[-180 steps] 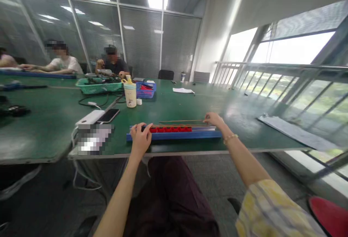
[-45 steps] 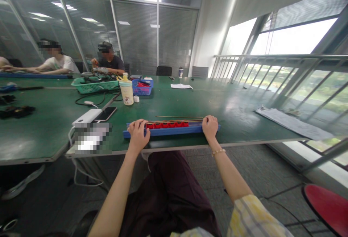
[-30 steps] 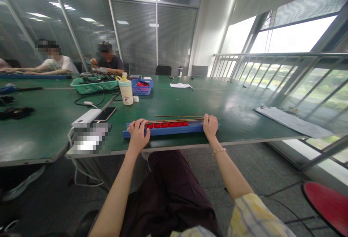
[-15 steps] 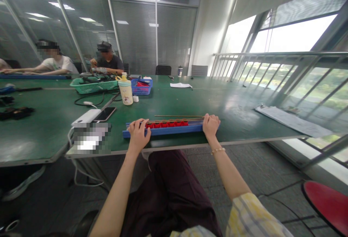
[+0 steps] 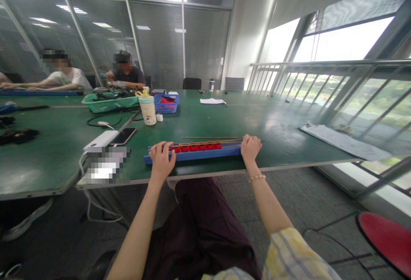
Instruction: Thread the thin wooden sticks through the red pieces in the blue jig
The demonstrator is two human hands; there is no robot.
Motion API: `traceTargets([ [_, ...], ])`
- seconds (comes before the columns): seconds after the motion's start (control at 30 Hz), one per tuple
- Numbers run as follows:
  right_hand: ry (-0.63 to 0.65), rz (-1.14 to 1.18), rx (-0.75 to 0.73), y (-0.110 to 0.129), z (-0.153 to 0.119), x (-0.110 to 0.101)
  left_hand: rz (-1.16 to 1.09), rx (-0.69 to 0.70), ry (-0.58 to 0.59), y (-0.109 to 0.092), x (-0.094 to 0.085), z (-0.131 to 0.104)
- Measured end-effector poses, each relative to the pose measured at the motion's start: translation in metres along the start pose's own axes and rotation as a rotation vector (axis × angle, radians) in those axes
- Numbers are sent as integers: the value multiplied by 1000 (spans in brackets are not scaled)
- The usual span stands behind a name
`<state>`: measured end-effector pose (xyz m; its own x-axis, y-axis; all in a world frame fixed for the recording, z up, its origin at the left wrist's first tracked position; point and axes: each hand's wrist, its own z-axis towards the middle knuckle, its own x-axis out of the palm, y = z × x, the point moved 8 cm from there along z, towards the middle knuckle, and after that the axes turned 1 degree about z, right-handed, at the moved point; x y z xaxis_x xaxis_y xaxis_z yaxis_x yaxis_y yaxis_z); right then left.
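- Apparently the blue tray (image 5: 205,155) lies lengthwise near the counter's (image 5: 205,121) front edge, red pieces (image 5: 197,147) in its left and middle stretch.
- The hands are apart: the left hand (image 5: 162,159) arches over the left end, the right hand (image 5: 251,148) curls at the right; whether either clamps anything, I can't tell.
- Uneven pressure could skew the tray.
- A sideways nudge could roll the thin sticks (image 5: 205,143) off the red pieces.
- The right knuckles could knock the rear stick (image 5: 208,137).

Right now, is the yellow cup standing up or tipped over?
Standing up: the yellow cup rests on its base on the green table, lid uppermost.
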<state>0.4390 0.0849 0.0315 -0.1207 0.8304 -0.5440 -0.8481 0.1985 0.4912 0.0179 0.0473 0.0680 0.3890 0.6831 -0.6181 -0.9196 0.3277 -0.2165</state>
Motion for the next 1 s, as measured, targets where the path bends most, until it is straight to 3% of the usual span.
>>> traceTargets([
  [0.33,15,-57,-61,-1,1,5,11,8,-2,0,1,0],
  [1.0,-111,65,136,-27,4,-6,9,10,10,0,1,-1],
])
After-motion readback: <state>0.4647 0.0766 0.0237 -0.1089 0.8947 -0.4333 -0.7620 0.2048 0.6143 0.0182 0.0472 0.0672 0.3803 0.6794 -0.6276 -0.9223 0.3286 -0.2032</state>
